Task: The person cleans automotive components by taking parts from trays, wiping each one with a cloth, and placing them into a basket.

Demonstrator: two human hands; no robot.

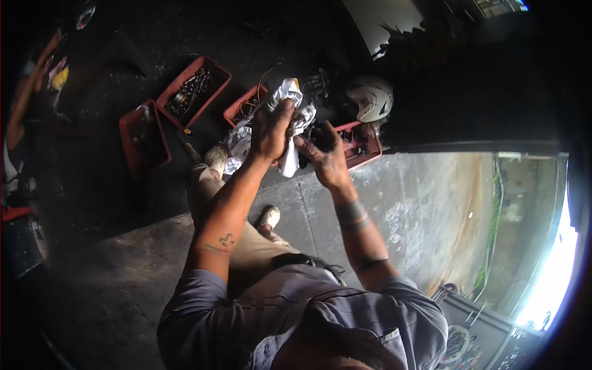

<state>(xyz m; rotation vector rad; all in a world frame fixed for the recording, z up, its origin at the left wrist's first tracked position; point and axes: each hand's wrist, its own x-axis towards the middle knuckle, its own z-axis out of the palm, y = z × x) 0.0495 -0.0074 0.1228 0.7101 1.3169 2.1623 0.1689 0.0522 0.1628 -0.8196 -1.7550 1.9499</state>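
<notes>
My left hand (271,131) is closed around a crumpled white cloth (288,163), which bunches up above the fist and hangs below it. My right hand (328,157), its fingers smudged dark, is just to the right of the cloth. Its thumb and fingers are apart, with the thumb pointing toward the cloth; whether it touches the fabric I cannot tell. More white fabric (238,151) shows left of my left wrist, and I cannot see whether it is the same piece.
Red trays of metal parts stand on the dark floor: one (216,91) ahead, another (126,132) to the left, a third (233,114) behind my left hand, one more (370,155) at right. A white helmet (373,102) sits behind that. Another person's arm (28,92) shows far left.
</notes>
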